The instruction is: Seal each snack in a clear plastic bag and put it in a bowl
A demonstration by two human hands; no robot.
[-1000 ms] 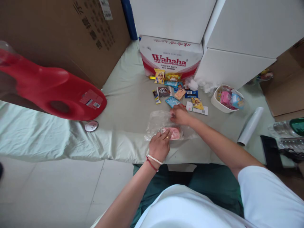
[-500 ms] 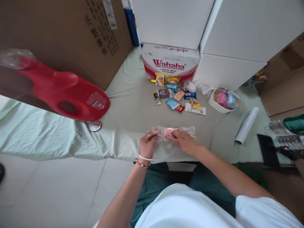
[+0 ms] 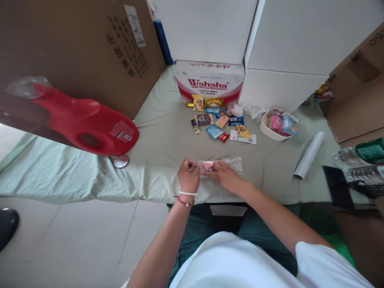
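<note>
A clear plastic bag [image 3: 235, 164] with a pink packet [image 3: 207, 166] inside lies flat near the front edge of the cloth-covered table. My left hand [image 3: 189, 176] is closed at the bag's left end, the fingertips pinched together over the plastic. Across the middle of the bag rests my right hand [image 3: 226, 176], its thumb and fingers gripping the pink packet through the plastic. The fingers partly hide the packet, and its print is too small to read.
Several wrapped snacks [image 3: 214, 131] lie beyond my hands before a Wahaha carton [image 3: 208, 84]. To the right are a white bowl [image 3: 267, 131] of packets, a white roll [image 3: 309, 156] and bottles [image 3: 370, 154]. A red jug [image 3: 90, 120] and round badge [image 3: 121, 161] are left.
My left hand has turned, its fingers now curled in more tightly at the bag's end. The right hand stays on the pink packet. The whole view has shifted slightly.
</note>
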